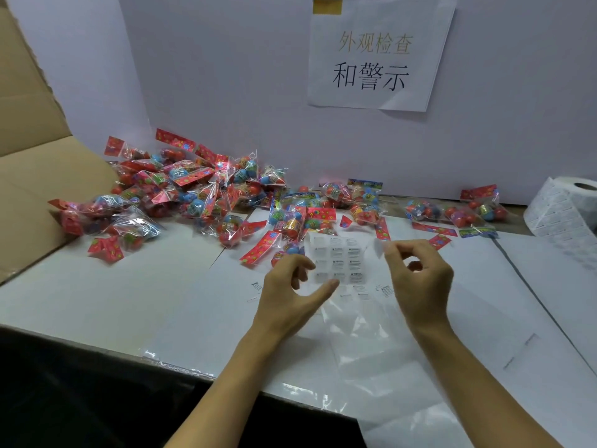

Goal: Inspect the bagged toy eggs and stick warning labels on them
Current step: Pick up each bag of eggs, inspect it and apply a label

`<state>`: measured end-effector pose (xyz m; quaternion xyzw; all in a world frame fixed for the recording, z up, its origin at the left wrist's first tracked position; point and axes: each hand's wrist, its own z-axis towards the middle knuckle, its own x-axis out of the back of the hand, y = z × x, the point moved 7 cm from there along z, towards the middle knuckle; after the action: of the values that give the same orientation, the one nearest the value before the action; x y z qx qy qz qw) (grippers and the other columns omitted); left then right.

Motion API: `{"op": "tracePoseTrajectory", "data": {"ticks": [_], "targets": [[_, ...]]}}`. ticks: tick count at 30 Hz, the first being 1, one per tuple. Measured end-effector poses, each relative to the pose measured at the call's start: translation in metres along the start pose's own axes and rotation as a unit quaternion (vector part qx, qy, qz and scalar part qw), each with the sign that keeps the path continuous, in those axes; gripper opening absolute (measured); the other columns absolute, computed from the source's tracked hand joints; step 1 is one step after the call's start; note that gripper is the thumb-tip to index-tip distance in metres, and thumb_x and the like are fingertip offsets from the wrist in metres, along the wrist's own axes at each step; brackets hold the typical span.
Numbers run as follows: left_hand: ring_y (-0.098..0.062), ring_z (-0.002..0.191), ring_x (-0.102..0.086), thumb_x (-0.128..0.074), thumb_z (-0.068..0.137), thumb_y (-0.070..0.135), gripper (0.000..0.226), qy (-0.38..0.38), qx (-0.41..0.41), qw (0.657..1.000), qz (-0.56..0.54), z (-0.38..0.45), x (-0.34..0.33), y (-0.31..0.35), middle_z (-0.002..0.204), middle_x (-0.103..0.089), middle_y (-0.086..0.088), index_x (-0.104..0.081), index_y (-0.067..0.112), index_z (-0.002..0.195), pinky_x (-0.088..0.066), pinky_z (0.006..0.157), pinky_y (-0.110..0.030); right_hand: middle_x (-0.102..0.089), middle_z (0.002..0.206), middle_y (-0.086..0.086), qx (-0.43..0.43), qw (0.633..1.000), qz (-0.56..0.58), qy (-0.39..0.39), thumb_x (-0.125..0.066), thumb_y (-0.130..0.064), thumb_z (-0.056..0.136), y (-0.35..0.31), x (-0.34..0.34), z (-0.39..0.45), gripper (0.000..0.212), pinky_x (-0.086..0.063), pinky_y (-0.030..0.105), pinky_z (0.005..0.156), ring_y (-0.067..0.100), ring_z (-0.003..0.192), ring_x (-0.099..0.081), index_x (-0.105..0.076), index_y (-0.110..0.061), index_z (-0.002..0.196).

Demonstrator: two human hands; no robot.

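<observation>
Label sheet [339,263] pinched in my left hand [290,289] at its near-left edge; my right hand [416,276] pinches one peeled label [378,246] beside it. Bagged toy eggs [193,195] heaped far left, more [458,211] far right near label roll [568,211].

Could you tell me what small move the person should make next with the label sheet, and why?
Probably peel one warning label free with the right hand: its fingertips pinch the upper right corner of the label sheet, which the left hand steadies, and the bagged toy eggs lie just behind, waiting.
</observation>
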<state>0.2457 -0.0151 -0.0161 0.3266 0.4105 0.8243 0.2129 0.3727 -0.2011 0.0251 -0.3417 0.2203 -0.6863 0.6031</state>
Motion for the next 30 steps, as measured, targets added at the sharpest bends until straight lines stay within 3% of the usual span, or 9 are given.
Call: {"op": "tracePoseTrajectory", "data": {"ticks": [4,8,12,15,18,21,23,26,30], "targets": [[0.003,0.086,-0.05,-0.073,0.083,0.047,0.035,-0.069,-0.026,0.997,-0.012,-0.003,-0.01,0.007,0.097,-0.059,0.01,-0.074,0.024,0.109,-0.04,0.072,-0.009,-0.07,0.087,0.004,0.111,0.988,-0.027,-0.106,-0.078,-0.011,0.086,-0.022,-0.025,-0.015,0.006,-0.051,0.021,0.059,0.016,0.079,-0.062,-0.075,-0.007,0.084],[0.001,0.093,-0.05,-0.07,0.084,0.043,0.027,-0.108,-0.037,0.993,-0.01,-0.007,-0.016,0.012,0.102,-0.056,0.016,-0.066,0.042,0.111,-0.037,0.074,-0.007,-0.072,0.09,0.004,0.131,0.975,-0.011,-0.18,-0.082,-0.008,0.082,-0.025,-0.036,-0.024,0.011,-0.051,0.017,0.068,0.016,0.086,-0.064,-0.079,-0.01,0.092],[-0.001,0.092,-0.05,-0.068,0.085,0.041,0.026,-0.105,-0.036,0.994,-0.016,-0.007,-0.014,0.012,0.103,-0.056,0.015,-0.062,0.043,0.111,-0.039,0.075,-0.009,-0.063,0.11,-0.013,0.044,0.968,0.037,-0.245,-0.081,-0.032,0.083,-0.018,-0.044,-0.024,0.029,-0.051,0.015,0.071,0.003,0.105,-0.06,-0.069,-0.03,0.109],[0.004,0.092,-0.05,-0.068,0.085,0.043,0.03,-0.107,-0.03,0.994,-0.014,-0.007,-0.014,0.012,0.103,-0.054,0.019,-0.06,0.044,0.114,-0.041,0.075,-0.009,-0.057,0.115,-0.021,-0.067,0.959,0.071,-0.268,-0.069,-0.053,0.083,-0.007,-0.049,-0.023,0.023,-0.05,0.013,0.077,-0.004,0.111,-0.056,-0.065,-0.039,0.101],[0.007,0.096,-0.049,-0.068,0.085,0.043,0.03,-0.11,-0.038,0.993,-0.01,-0.007,-0.016,0.01,0.103,-0.054,0.022,-0.058,0.052,0.111,-0.039,0.078,-0.006,-0.061,0.109,-0.014,-0.097,0.954,0.072,-0.275,-0.075,-0.031,0.086,0.003,-0.05,-0.022,0.006,-0.056,0.025,0.083,-0.003,0.106,-0.059,-0.073,-0.025,0.085],[-0.003,0.107,-0.045,-0.07,0.085,0.046,0.034,-0.038,-0.021,0.998,0.054,-0.002,-0.009,0.001,0.104,-0.06,0.015,-0.071,0.033,0.117,-0.035,0.09,-0.012,-0.066,0.102,-0.011,-0.122,0.954,0.13,-0.24,-0.076,-0.015,0.088,0.008,-0.046,-0.019,0.006,-0.058,0.027,0.078,0.004,0.103,-0.063,-0.075,-0.015,0.082],[-0.018,0.121,-0.044,-0.076,0.087,0.043,0.042,0.04,0.024,0.987,0.151,0.003,0.005,-0.01,0.119,-0.063,0.005,-0.072,0.026,0.125,-0.029,0.096,-0.022,-0.069,0.1,-0.012,-0.146,0.953,0.172,-0.201,-0.074,-0.019,0.09,0.01,-0.041,-0.016,0.005,-0.058,0.024,0.073,0.009,0.101,-0.065,-0.074,-0.024,0.09],[-0.024,0.146,-0.025,-0.068,0.091,0.051,0.049,0.024,0.12,0.957,0.264,0.005,0.011,-0.029,0.154,-0.045,0.003,-0.059,0.043,0.139,-0.026,0.113,-0.038,-0.071,0.098,-0.015,-0.168,0.951,0.162,-0.203,-0.07,-0.029,0.093,0.011,-0.041,-0.016,0.034,-0.058,0.02,0.076,0.004,0.098,-0.067,-0.058,-0.055,0.112],[-0.024,0.14,-0.036,-0.064,0.096,0.041,0.041,0.033,0.155,0.955,0.251,0.008,0.014,-0.036,0.148,-0.054,0.002,-0.063,0.039,0.137,-0.035,0.112,-0.041,-0.073,0.095,-0.008,-0.17,0.95,0.16,-0.208,-0.068,-0.028,0.095,0.013,-0.044,-0.015,0.054,-0.056,0.016,0.073,0.007,0.091,-0.071,-0.04,-0.067,0.12]]}}
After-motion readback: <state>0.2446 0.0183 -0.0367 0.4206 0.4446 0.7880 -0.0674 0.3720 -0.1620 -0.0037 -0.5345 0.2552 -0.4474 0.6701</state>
